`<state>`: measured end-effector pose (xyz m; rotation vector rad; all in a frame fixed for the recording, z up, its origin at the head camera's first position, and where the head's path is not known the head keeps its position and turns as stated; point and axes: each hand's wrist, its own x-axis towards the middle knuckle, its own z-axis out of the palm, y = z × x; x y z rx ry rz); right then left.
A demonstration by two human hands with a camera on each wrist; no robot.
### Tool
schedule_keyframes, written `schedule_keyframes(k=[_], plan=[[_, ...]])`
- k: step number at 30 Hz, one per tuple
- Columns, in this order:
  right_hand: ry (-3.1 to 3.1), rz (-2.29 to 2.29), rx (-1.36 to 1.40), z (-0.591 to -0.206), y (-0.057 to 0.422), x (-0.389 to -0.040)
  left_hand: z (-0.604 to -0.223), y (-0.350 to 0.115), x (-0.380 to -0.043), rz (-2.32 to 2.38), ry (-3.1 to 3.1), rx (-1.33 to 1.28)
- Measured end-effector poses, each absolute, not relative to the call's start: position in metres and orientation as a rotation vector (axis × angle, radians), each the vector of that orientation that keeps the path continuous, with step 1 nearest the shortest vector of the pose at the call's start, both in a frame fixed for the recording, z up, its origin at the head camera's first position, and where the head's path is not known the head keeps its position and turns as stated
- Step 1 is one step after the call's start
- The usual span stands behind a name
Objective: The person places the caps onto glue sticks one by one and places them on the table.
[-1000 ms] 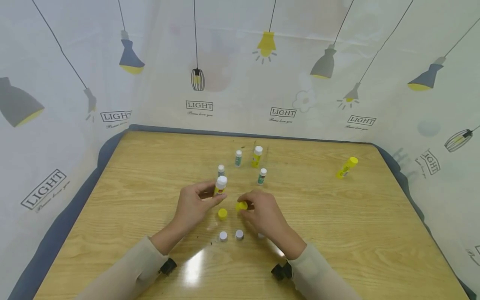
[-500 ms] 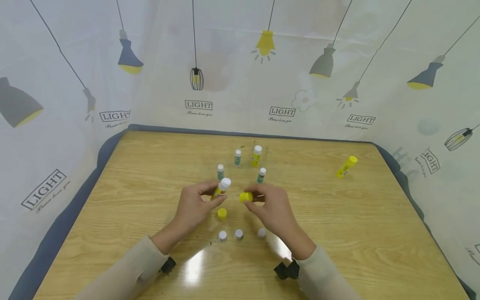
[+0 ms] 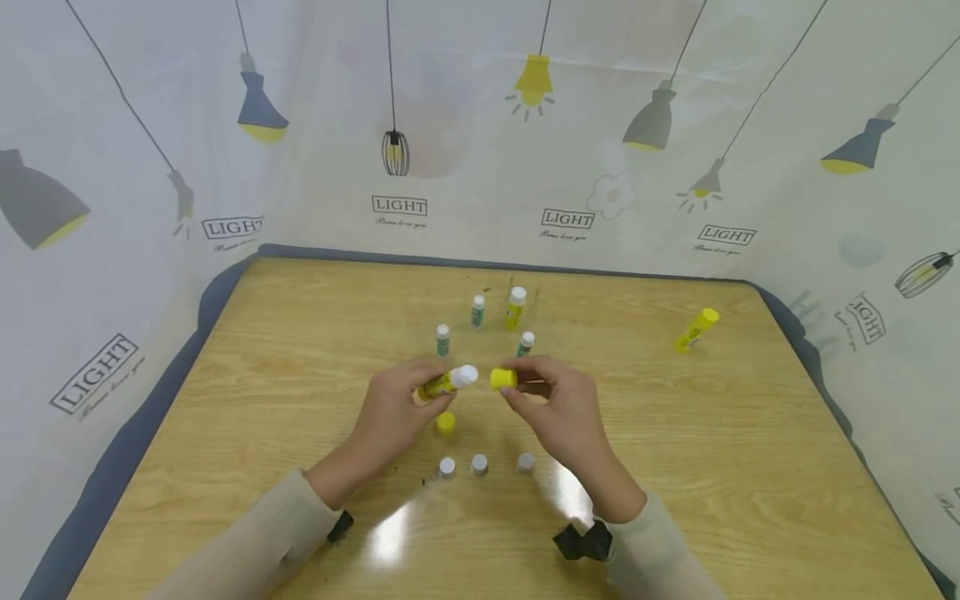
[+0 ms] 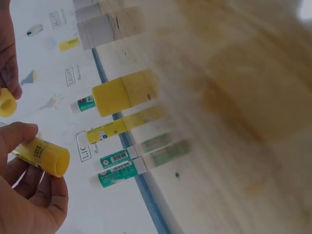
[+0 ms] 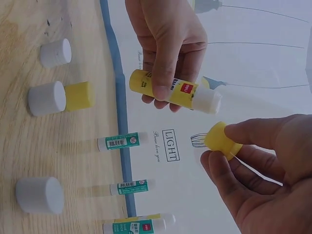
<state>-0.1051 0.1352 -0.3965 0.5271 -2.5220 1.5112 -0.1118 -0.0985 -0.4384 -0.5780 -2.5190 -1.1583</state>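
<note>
In the head view my left hand (image 3: 397, 404) grips a yellow glue stick (image 3: 438, 386), tilted so its white end points right. The right wrist view shows that stick's red label patch (image 5: 185, 88) and its bare white tip (image 5: 209, 100). Thumb and fingers of my right hand (image 3: 562, 404) pinch a yellow cap (image 3: 502, 379). A small gap separates cap and white tip; in the left wrist view the hollow of the held cap (image 4: 7, 103) shows. Just below the hands, another yellow cap (image 3: 446, 423) stands on the table.
White caps (image 3: 479, 464) stand in a row near me. Beyond the hands are small green glue sticks (image 3: 443, 341) and a yellow glue stick (image 3: 515, 310) with a white top. A yellow-capped glue stick (image 3: 697, 329) stands far right on the wooden table (image 3: 750, 467).
My left hand has tipped the glue stick from near upright toward the right. My right hand has raised the yellow cap and brought it level with the white tip.
</note>
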Motion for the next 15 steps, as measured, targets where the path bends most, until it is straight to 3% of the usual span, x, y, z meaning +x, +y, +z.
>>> schedule_keyframes(k=[15], plan=[[-2.443, 1.746, 0.457, -0.3966, 0.137, -0.1012, -0.4311, -0.0929, -0.1078, -0.77, -2.48, -0.695]])
